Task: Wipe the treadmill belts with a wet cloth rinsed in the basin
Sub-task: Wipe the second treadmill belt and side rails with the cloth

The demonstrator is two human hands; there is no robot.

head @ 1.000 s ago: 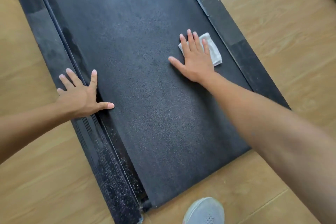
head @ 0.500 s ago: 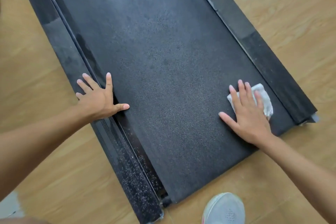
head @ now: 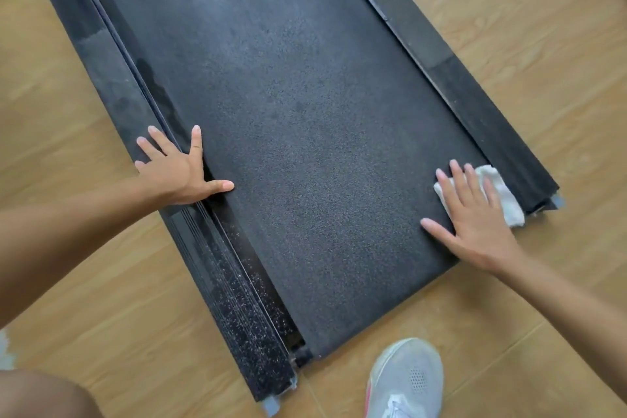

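A bare knee [head: 37,394] shows at the bottom-left corner of the view, over the wooden floor [head: 118,326]. The left hand [head: 173,170] lies flat with fingers spread, holding nothing: its palm and outer fingers rest on the left rail [head: 112,78] of the treadmill, while the index finger and thumb reach over onto the left edge of the belt [head: 298,132]. Nearer the end of that rail, pale specks cover the ribbed strip [head: 244,322], and a grey cap [head: 271,404] closes its near corner.

The belt runs dark and grainy across the middle, with a duller, dusty-looking patch toward the far end. It stops at a near edge just above a grey shoe [head: 405,382] planted on the floor.

The right hand [head: 475,220] is open, palm down, fingers slightly apart, pressing a white cloth [head: 502,193] flat against the belt at its near-right corner. The cloth sticks out past the fingertips and little finger, touching the inner edge of the right rail [head: 458,78]. That rail ends just beyond the cloth with another grey cap [head: 559,202]. Wooden floor continues to the right.
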